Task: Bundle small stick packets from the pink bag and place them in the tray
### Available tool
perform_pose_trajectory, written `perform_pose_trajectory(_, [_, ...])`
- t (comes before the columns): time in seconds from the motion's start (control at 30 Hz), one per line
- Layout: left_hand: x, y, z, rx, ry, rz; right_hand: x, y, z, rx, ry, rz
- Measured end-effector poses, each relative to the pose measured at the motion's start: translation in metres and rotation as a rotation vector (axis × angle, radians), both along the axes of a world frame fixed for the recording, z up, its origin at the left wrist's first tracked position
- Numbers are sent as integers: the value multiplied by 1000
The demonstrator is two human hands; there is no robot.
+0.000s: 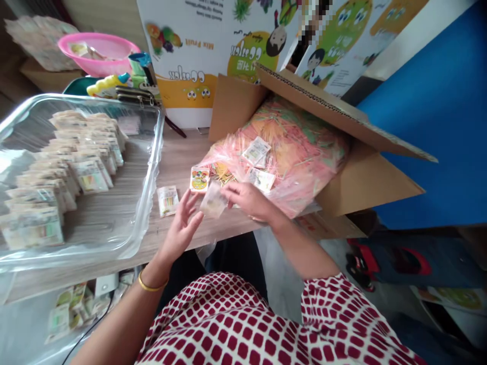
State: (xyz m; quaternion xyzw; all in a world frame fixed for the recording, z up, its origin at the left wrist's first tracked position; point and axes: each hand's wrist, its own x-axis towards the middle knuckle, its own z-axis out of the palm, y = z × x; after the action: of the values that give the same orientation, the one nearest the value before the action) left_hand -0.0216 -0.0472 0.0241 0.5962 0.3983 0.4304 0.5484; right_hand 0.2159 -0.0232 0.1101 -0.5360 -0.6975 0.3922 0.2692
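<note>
My right hand pinches the edge of a small clear packet over the front of the table. Close to the packet's left side is my left hand, its fingers spread and nothing in them. A small printed packet lies flat beside the left fingertips. Just beyond them sits a colourful fruit-printed packet. Behind my right hand a large clear bag full of thin pink, orange and green sticks bulges from an open carton. Loose printed packets rest on top of the bag.
To the left stands a clear plastic tray with rows of filled packets. Behind it are a pink basin, a yellow bottle and a dark zipped pouch. Carton flaps jut out on the right; printed boxes stand behind.
</note>
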Motion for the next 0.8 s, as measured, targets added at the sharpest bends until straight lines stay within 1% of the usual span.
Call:
perform_pose_trajectory(0.03, [1, 0, -2, -102, -44, -76, -11, -7, -9, -79, 25, 84])
perform_pose_trajectory(0.1, [0, 0, -8, -254, -65, -177, -20, -12, -28, -159, 20, 166])
perform_pose_trajectory(0.13, [-2, -1, -11, -293, -61, -189, -19, -9, -37, -144, -23, 163])
perform_pose_trajectory(0.2, [-5, -4, -17, -298, -24, -152, -9, 2, -51, -10, -211, 92])
perform_pose_trajectory(0.23, [-7, -5, -19, -257, 19, -122, -3, 10, -57, 93, -337, 58])
perform_pose_trajectory(0.27, [-8, -6, -20, -184, 84, -111, 3, 18, -62, 193, -464, 55])
perform_pose_trajectory(0.3, [-7, -8, -20, -83, 165, -123, 8, 25, -67, 281, -576, 88])
perform_pose_trajectory(0.37, [-2, -9, -21, 165, 331, -190, 11, 35, -76, 398, -734, 224])
perform_pose_trajectory(0.43, [7, -9, -24, 371, 452, -256, 9, 41, -82, 466, -835, 331])
perform_pose_trajectory(0.47, [13, -8, -26, 431, 499, -275, 7, 43, -83, 491, -880, 354])
perform_pose_trajectory(0.53, [23, -7, -31, 486, 574, -288, 4, 46, -83, 528, -950, 372])
perform_pose_trajectory(0.63, [30, -7, -39, 524, 654, -280, 4, 49, -75, 504, -960, 365])
perform_pose_trajectory(0.7, [31, -8, -41, 558, 689, -270, 4, 52, -66, 408, -919, 271])
perform_pose_trajectory(0.8, [28, -13, -41, 587, 705, -252, -6, 51, -51, 198, -847, 39])
